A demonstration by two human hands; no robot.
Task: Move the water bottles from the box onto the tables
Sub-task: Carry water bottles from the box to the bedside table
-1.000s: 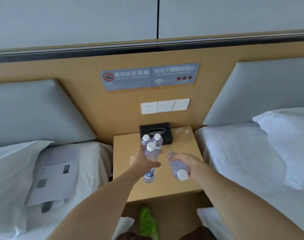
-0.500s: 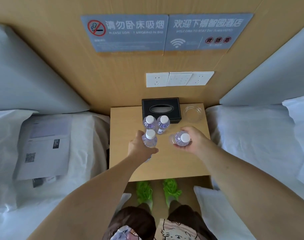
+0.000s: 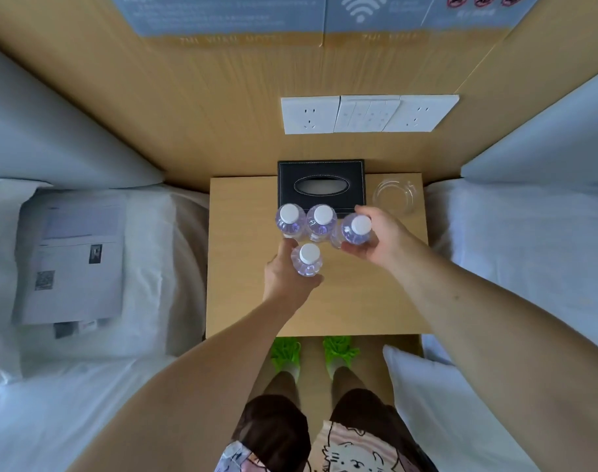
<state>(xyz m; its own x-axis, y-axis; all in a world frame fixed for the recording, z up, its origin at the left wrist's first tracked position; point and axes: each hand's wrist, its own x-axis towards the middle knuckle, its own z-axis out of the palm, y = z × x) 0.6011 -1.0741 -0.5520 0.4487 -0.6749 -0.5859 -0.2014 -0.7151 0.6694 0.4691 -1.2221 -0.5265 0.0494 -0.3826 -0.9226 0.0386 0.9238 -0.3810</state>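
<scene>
Two clear water bottles with white caps (image 3: 289,218) (image 3: 321,219) stand side by side on the wooden bedside table (image 3: 359,301), just in front of a black tissue box. My left hand (image 3: 285,277) grips a third bottle (image 3: 308,259), upright, just in front of that pair. My right hand (image 3: 381,238) grips a fourth bottle (image 3: 357,229), upright, right beside the pair on their right. I cannot tell whether the held bottles touch the tabletop. No box of bottles is in view.
A black tissue box (image 3: 321,185) and a clear glass dish (image 3: 394,195) sit at the table's back edge under wall sockets (image 3: 369,113). Beds with white sheets flank the table; papers (image 3: 72,257) lie on the left bed. My green shoes (image 3: 285,350) stand below the front edge.
The view has closed in and tilted down over the table. My right hand turned its bottle upright and carried it back beside the standing pair; my left hand's bottle moved closer to them.
</scene>
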